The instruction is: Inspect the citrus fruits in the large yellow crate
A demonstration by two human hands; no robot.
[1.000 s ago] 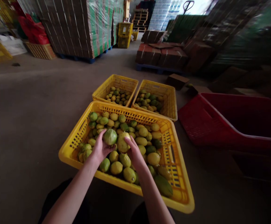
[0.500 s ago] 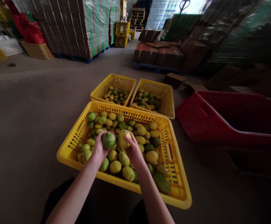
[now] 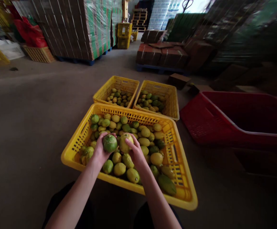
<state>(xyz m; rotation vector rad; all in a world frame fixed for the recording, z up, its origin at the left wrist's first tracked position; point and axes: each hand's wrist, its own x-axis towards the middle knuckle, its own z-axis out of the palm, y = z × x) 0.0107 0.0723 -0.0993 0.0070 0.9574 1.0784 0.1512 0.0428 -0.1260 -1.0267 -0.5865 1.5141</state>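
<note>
My left hand [image 3: 101, 152] is closed round a green lemon [image 3: 110, 143], its stem end turned up. Beside it, my right hand [image 3: 137, 151] grips a yellow lemon [image 3: 125, 142], with the thumb across its top. The two fruits are held close together above a large yellow crate [image 3: 69, 156]. In that crate lie many loose lemons, some yellow and some green, with a long dark green fruit [image 3: 166, 184] in the near right corner. My hands and forearms hide part of the fruit beneath.
Behind stand two more yellow crates, a left one [image 3: 100, 95] and a right one [image 3: 172, 98], both partly filled with similar fruit. A red bin [image 3: 200, 121] is to the right. Wrapped pallet stacks [image 3: 100, 28] and flattened cartons [image 3: 150, 55] stand farther back.
Both hands still hold the same two lemons at nearly the same spot. The view has shifted slightly, and the fruits are turned a little in my fingers.
</note>
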